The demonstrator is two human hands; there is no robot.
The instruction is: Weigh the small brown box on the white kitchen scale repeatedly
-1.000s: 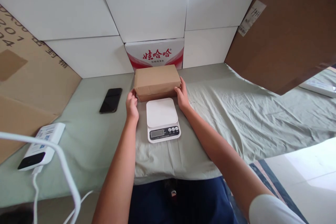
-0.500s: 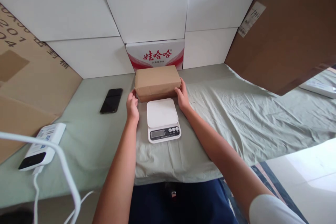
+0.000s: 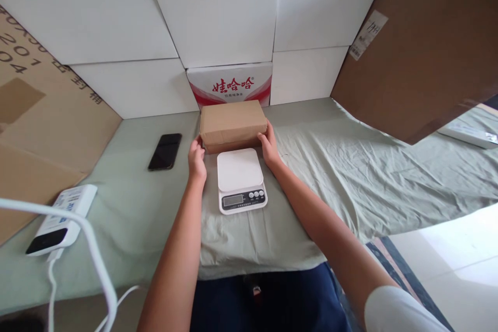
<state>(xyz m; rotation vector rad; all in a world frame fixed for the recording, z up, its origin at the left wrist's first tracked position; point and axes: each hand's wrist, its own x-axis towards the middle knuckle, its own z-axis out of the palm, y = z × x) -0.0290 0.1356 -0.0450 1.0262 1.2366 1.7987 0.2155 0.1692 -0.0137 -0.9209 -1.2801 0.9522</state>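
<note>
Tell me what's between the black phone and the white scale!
In the head view, the person's left hand, touching the brown box, lies between the phone and the scale, with green cloth showing on either side.

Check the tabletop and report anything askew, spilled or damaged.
Only the green cloth stands out: it lies rumpled, heavily creased to the right of the right hand, yet looks smoother around the phone. No spill shows, and I see no clear damage to the white scale or the small cardboard box.
</note>
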